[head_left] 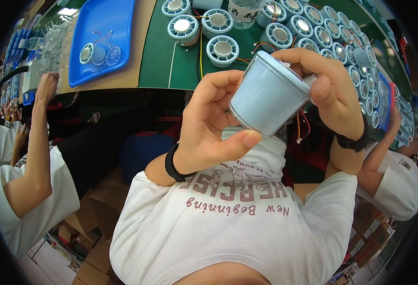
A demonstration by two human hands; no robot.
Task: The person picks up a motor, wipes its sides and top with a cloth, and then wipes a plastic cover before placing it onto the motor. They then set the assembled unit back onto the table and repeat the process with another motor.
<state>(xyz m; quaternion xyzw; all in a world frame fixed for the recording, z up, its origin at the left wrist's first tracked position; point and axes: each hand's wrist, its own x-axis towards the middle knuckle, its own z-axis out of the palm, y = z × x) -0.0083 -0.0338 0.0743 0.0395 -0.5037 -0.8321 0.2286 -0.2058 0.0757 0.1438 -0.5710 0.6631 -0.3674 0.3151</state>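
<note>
Held up in front of my chest is a light blue cup-shaped housing (268, 95) with a clear, glossy outer wall, tilted on its side. My left hand (213, 121) cradles its left and lower side, fingers curled behind and thumb along the lower edge. My right hand (330, 88) grips the upper right rim, with the thumb and index finger bent around it. Thin red and orange wires ending in a small white connector (300, 140) dangle just below the housing. What the hidden fingertips touch behind it cannot be seen.
On the green table (159, 64) stand several similar blue round units (222, 51), packed densely at the right. A blue tray (78, 71) holds one wired unit (92, 54). A clear bottle (243, 13) stands at the back. Co-workers' arms (38, 137) are at both sides.
</note>
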